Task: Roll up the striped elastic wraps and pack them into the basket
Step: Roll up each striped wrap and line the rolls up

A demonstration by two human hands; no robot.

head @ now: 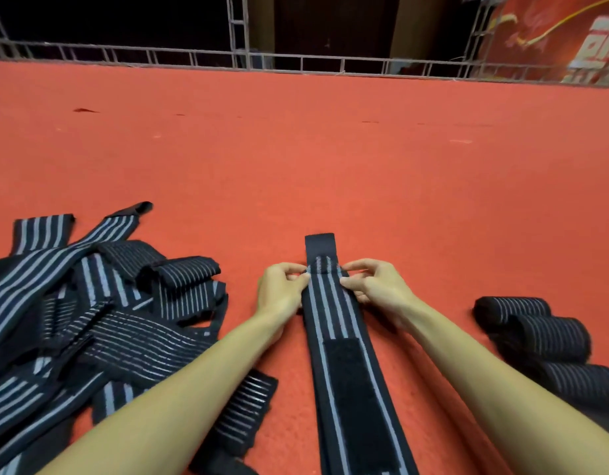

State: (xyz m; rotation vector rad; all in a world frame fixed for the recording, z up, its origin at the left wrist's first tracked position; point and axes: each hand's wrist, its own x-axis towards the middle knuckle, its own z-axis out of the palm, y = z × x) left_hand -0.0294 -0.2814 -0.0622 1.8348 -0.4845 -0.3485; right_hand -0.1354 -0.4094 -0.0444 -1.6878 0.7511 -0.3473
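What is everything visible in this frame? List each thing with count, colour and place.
flat wrap: one, black with grey stripes, centre, lying lengthwise on the carpet, far end folded over.
fastener patch: one, black, on the flat wrap's near part.
loose wraps: a heap, count unclear, black with grey stripes, left.
rolled wraps: about three, black with thin grey stripes, right, side by side.
carpet: one, red, under everything.
metal truss: grey, along the carpet's far edge.
banner: one, red, top right.
left grip: one bare hand, pinching the flat wrap's left edge at the fold.
right grip: one bare hand, pinching its right edge.
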